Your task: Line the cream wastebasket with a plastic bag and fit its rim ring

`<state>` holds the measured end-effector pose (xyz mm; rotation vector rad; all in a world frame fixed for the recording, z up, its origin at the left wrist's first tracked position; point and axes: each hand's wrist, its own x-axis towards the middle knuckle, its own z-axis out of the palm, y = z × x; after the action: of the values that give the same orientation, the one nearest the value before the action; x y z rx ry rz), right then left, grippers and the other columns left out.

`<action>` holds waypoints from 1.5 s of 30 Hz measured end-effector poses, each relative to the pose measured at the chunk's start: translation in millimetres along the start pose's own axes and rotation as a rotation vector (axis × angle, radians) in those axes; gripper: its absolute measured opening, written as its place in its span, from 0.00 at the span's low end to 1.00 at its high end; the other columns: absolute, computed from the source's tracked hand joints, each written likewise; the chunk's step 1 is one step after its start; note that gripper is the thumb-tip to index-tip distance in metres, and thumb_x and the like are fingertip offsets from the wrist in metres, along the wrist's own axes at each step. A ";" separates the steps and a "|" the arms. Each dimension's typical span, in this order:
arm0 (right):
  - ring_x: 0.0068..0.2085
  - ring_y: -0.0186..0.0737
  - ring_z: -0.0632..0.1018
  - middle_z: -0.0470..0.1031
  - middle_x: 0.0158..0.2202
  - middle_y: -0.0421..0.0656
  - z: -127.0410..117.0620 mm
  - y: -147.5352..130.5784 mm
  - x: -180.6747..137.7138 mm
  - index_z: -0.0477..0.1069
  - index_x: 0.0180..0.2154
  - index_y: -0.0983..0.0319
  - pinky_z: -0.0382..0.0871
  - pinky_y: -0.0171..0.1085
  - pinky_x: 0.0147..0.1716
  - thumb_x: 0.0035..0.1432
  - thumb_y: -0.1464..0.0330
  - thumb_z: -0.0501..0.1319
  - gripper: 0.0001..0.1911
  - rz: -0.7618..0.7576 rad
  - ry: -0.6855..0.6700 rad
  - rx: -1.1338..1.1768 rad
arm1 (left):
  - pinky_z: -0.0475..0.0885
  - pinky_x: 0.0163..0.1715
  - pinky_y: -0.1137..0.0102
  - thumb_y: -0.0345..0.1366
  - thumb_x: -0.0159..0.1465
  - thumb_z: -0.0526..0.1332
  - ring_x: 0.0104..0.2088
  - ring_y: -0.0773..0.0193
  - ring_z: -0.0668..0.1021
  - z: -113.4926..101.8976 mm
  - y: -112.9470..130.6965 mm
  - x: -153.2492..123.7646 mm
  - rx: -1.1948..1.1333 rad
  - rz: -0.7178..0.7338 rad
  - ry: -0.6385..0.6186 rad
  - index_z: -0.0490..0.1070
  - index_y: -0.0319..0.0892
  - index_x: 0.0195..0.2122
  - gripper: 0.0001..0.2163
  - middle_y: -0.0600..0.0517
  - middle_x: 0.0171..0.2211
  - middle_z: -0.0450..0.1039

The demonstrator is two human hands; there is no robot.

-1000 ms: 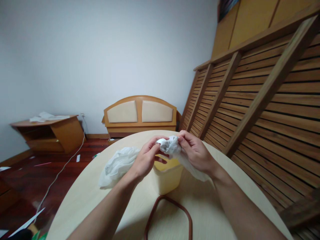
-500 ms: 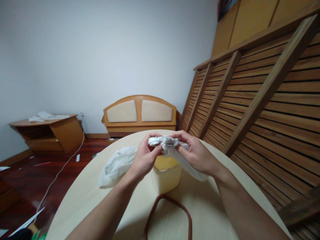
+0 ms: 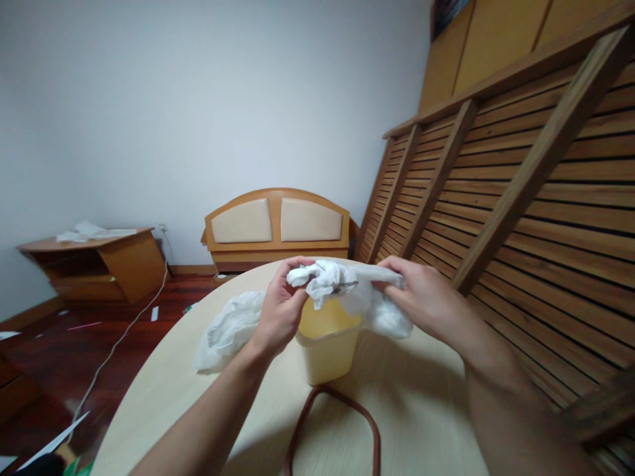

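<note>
A crumpled white plastic bag (image 3: 327,281) is stretched between my two hands, above a pale yellow bin (image 3: 328,357). My left hand (image 3: 282,304) pinches its bunched left end between thumb and fingers. On the other side my right hand (image 3: 421,297) grips the bag's right part, and loose thin plastic hangs below it. The bin stands upright on the round table, its mouth partly covered by the bag. Another crumpled white plastic bag (image 3: 231,334) lies on the table left of the bin. In front of the bin is a brown curved loop (image 3: 342,393), like a handle or rim.
The round pale table (image 3: 163,403) fills the foreground. Slatted wooden panels (image 3: 496,198) lean along the right. A bed headboard (image 3: 278,225) stands at the far wall. At left is a low wooden cabinet (image 3: 114,264) with papers; a cable (image 3: 124,334) runs over the floor.
My right hand has moved to the right, pulling the bag out wider between my hands. More of the bin's opening shows. My left hand has shifted slightly left.
</note>
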<state>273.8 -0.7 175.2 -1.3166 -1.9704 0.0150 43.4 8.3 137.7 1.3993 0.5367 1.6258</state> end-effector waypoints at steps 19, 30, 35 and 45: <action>0.45 0.45 0.80 0.81 0.46 0.46 50.8 -7.2 16.4 0.74 0.45 0.61 0.74 0.44 0.47 0.59 0.70 0.59 0.12 0.003 -0.024 0.553 | 0.74 0.48 0.69 0.40 0.57 0.70 0.50 0.56 0.79 -5.8 24.1 6.9 0.202 0.045 0.091 0.68 0.43 0.57 0.27 0.44 0.52 0.77; 0.59 0.50 0.73 0.68 0.62 0.49 22.6 -0.6 -1.9 0.56 0.66 0.55 0.70 0.47 0.58 0.49 0.63 0.74 0.47 -0.213 -0.333 0.553 | 0.64 0.60 0.56 0.38 0.51 0.71 0.56 0.46 0.75 -28.9 10.4 15.2 0.579 -0.169 0.092 0.74 0.41 0.50 0.24 0.41 0.51 0.77; 0.54 0.48 0.78 0.74 0.56 0.46 28.6 3.9 8.5 0.64 0.61 0.56 0.73 0.48 0.55 0.53 0.70 0.69 0.34 -0.128 -0.297 0.662 | 0.72 0.43 0.65 0.37 0.55 0.66 0.40 0.53 0.79 -27.5 4.8 17.8 0.622 -0.110 -0.048 0.78 0.41 0.38 0.10 0.47 0.37 0.80; 0.62 0.44 0.71 0.66 0.64 0.49 43.4 9.7 7.9 0.51 0.68 0.57 0.69 0.45 0.59 0.56 0.76 0.60 0.41 -0.158 -0.275 0.615 | 0.70 0.35 0.70 0.44 0.58 0.65 0.35 0.56 0.75 -26.4 0.6 18.0 0.477 -0.108 0.082 0.75 0.42 0.28 0.10 0.52 0.28 0.76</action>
<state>254.5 26.6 144.7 -0.7831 -2.0519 0.7012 19.1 29.0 141.0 1.6123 1.0842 1.5313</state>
